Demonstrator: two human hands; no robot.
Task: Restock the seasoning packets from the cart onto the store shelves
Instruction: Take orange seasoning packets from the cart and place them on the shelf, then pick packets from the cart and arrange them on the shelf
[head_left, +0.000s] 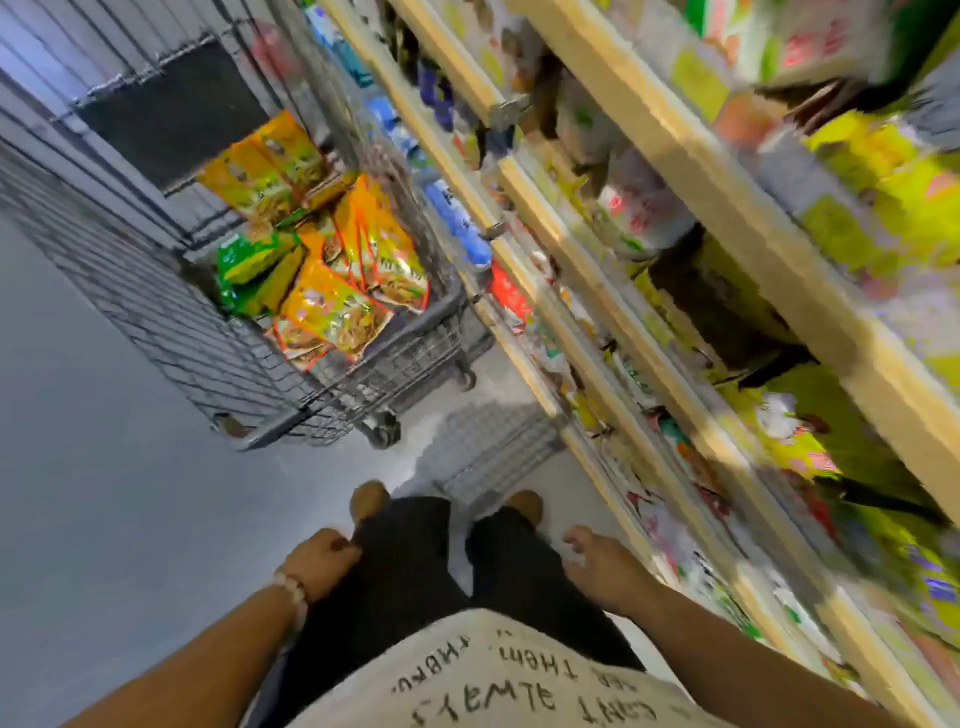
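Note:
A grey wire cart (291, 415) stands ahead of me on the left, holding a heap of yellow, orange and green seasoning packets (332, 306). Wooden store shelves (691, 156) packed with blurred colourful goods run along the right. Both my hands hang low beside my dark trousers, far from the cart. My left hand (322, 564), with a bead bracelet at the wrist, hangs loosely curled and holds nothing. My right hand (605, 569) hangs relaxed and empty near the lowest shelf edge.
A grey floor (104, 493) stretches to the left of the cart. The cart's wheels (384, 428) are a step in front of my shoes. A dark panel (171, 109) sits behind the cart's far end. The view is motion-blurred.

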